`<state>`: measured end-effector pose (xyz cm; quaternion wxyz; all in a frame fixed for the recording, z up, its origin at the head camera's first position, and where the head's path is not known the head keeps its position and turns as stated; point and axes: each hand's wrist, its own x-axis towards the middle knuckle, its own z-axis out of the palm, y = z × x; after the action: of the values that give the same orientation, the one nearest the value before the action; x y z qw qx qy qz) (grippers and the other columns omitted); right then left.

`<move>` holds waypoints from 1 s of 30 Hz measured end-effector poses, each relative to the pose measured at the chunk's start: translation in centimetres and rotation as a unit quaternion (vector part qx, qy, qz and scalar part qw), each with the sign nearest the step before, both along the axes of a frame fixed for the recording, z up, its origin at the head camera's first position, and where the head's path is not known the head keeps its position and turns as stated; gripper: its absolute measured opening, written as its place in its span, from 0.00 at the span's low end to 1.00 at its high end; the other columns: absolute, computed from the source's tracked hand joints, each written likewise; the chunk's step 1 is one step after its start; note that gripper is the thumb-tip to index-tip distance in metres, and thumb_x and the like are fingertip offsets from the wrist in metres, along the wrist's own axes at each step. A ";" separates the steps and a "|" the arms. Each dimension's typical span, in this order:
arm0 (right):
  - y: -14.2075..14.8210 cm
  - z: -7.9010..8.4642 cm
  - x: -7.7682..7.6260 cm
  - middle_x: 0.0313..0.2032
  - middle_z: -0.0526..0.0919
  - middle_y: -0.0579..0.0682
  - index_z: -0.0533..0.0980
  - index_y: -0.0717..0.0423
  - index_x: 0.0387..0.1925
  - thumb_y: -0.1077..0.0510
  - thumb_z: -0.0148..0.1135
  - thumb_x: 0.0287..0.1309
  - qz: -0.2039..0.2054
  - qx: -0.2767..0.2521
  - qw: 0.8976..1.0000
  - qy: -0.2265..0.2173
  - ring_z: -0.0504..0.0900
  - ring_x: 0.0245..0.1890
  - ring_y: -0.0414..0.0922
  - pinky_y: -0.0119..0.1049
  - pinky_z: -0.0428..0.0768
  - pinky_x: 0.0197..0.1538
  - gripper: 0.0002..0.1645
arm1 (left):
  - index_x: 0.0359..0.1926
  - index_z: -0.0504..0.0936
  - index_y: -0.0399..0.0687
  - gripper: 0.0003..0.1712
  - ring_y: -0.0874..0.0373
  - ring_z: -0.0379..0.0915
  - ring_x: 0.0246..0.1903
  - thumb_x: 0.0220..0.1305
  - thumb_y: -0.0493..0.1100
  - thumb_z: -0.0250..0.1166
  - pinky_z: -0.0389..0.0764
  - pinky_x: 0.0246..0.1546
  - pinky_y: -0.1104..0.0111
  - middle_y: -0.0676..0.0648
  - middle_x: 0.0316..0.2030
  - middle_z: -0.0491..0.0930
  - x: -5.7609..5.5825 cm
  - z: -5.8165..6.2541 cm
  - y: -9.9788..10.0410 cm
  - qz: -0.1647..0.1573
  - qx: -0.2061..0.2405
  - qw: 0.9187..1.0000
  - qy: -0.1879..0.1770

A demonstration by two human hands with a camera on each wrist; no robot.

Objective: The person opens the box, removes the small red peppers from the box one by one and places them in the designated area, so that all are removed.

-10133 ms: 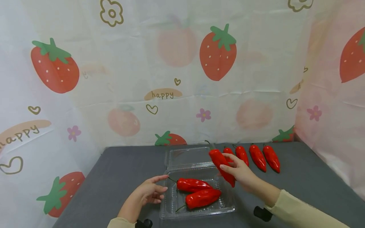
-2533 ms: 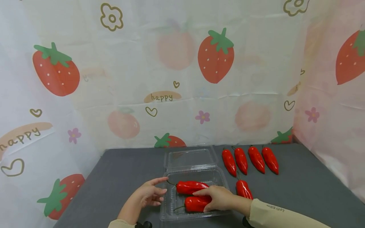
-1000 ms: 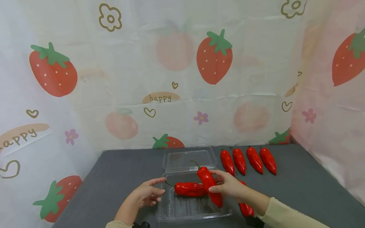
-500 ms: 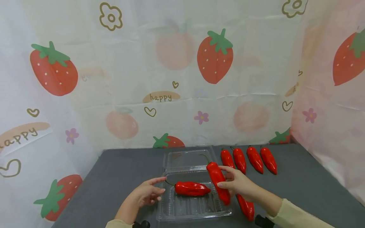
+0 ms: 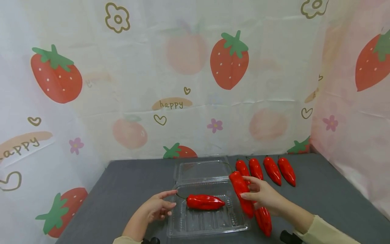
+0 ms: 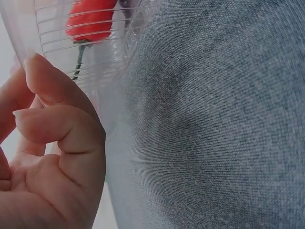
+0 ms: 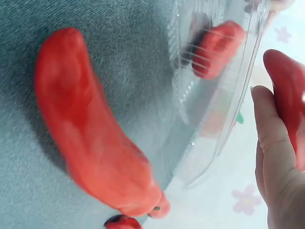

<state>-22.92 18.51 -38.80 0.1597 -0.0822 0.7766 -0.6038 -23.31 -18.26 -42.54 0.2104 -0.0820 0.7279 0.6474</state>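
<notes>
A red pepper [image 5: 241,193] with a thin green stem is held tilted in my right hand [image 5: 265,195], thumb on the near side, above the container's right rim. The clear plastic container [image 5: 210,230] has its lid [image 5: 202,171] folded back behind it. One red pepper [image 5: 204,202] lies crosswise inside, stem to the left. My left hand [image 5: 153,210] is at the container's left side, its straight index fingertip at the rim and the other fingers loosely bent. In the left wrist view that fingertip [image 6: 40,71] meets the clear wall.
Just right of the container lies a loose red pepper [image 5: 263,220], partly covered by the held one. Several red peppers, among them one at the far right [image 5: 286,171], form a row at the back of the grey table [image 5: 137,176]. A printed curtain [image 5: 189,78] stands behind.
Earlier the right hand set one pepper down right of the container. It then picked the front pepper out of the container and carried it up and rightward. The left hand stayed in place.
</notes>
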 end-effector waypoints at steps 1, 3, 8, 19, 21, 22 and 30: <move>0.2 0.0 0.0 0.62 0.62 0.76 0.55 0.66 0.71 0.58 0.68 0.58 -0.006 0.005 1.000 0.000 0.76 0.48 0.54 0.46 0.81 0.36 0.46 | 0.70 0.65 0.40 0.31 0.64 0.71 0.17 0.66 0.32 0.61 0.64 0.19 0.75 0.45 0.35 0.74 0.0 0.0 0.0 0.000 0.000 1.000 0.001; 0.6 -0.1 0.1 0.62 0.60 0.77 0.54 0.67 0.71 0.58 0.68 0.59 -0.008 0.005 1.000 -0.002 0.75 0.50 0.55 0.45 0.80 0.35 0.46 | 0.69 0.65 0.40 0.32 0.64 0.71 0.17 0.66 0.32 0.61 0.65 0.19 0.75 0.46 0.32 0.74 0.1 -0.1 -0.1 0.000 -0.001 1.000 0.002; 1.7 -0.4 0.4 0.59 0.66 0.73 0.50 0.69 0.72 0.56 0.67 0.60 0.000 -0.021 1.000 -0.013 0.78 0.44 0.51 0.45 0.80 0.37 0.49 | 0.69 0.65 0.40 0.32 0.64 0.71 0.17 0.66 0.32 0.61 0.65 0.19 0.75 0.46 0.31 0.74 0.0 -0.1 0.0 -0.003 0.001 1.000 0.003; 4.1 -0.5 0.8 0.60 0.65 0.74 0.48 0.70 0.72 0.57 0.64 0.62 -0.029 -0.014 0.999 -0.019 0.78 0.44 0.50 0.50 0.81 0.44 0.48 | 0.70 0.65 0.40 0.32 0.63 0.71 0.18 0.66 0.32 0.61 0.65 0.19 0.74 0.45 0.34 0.73 0.0 0.0 -0.1 -0.005 -0.002 1.000 0.001; 4.6 -0.6 0.8 0.59 0.66 0.74 0.47 0.70 0.72 0.57 0.63 0.63 -0.032 -0.017 0.999 -0.023 0.79 0.44 0.50 0.51 0.81 0.43 0.48 | 0.70 0.65 0.41 0.32 0.63 0.71 0.18 0.66 0.33 0.61 0.65 0.19 0.75 0.45 0.34 0.73 -0.1 0.0 0.0 -0.005 -0.003 1.000 0.002; 4.8 -0.6 0.8 0.58 0.67 0.73 0.46 0.71 0.72 0.57 0.63 0.64 -0.032 -0.019 0.999 -0.024 0.79 0.44 0.50 0.52 0.81 0.43 0.48 | 0.70 0.65 0.41 0.32 0.63 0.71 0.18 0.66 0.33 0.61 0.66 0.19 0.75 0.45 0.34 0.74 -0.1 0.0 0.0 -0.005 -0.004 1.000 0.002; 6.5 -1.2 0.9 0.51 0.73 0.67 0.46 0.71 0.72 0.57 0.62 0.64 -0.056 -0.002 0.998 -0.029 0.80 0.39 0.49 0.51 0.82 0.41 0.47 | 0.69 0.66 0.41 0.31 0.62 0.71 0.18 0.66 0.33 0.61 0.66 0.20 0.73 0.44 0.37 0.74 0.0 0.0 -0.1 -0.002 -0.010 1.000 -0.001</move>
<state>-21.97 25.03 -40.00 0.1483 -0.0216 0.7736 -0.6156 -23.29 -18.34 -42.54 0.2113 -0.0836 0.7342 0.6398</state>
